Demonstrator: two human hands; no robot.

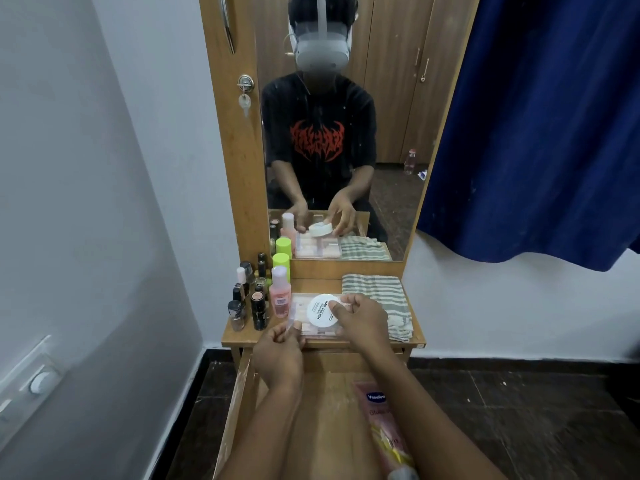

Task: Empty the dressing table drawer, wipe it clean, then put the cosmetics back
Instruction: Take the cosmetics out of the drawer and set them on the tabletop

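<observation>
Drawer (332,427) open, wooden, pink Vaseline tube (384,431) inside, right hand (363,322) gripping white round tub (322,310), left hand (278,355) pinching clear case (311,329)

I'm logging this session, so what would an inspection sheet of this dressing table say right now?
Surface: wooden tabletop, crowded.
Job's things: white round jar above clear palette case; pink bottle, green-capped bottle, nail polish bottles at left; Vaseline tube in open drawer.
Clutter: striped cloth at right.
Hands: right hand holds jar; left hand pinches case corner.
Cables: nothing seen.
Surroundings: mirror, blue curtain, wall switch.
</observation>
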